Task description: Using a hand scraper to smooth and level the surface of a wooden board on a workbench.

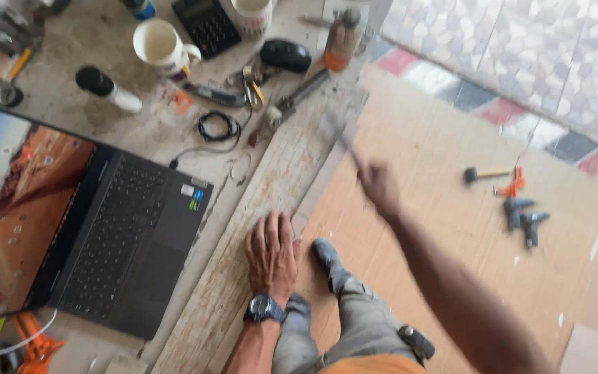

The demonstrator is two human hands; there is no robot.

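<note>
Left hand (271, 253) lies flat, grip empty, on plank (271, 187); right hand (378, 185) (blurred) perhaps grips a thin tool (340, 135).

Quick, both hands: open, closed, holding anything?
Left hand: open, flat on the pale plank, holding nothing.
Right hand: closed on a thin, blurred tool; its kind cannot be told.

laptop (98, 228) | mug (160, 45) | computer mouse (285, 55) | orange bottle (342, 40) | mallet (484, 174)

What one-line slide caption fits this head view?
At a cluttered workbench beside an open laptop, the left hand presses a wooden strip while the right hand raises a blurred tool.
</note>
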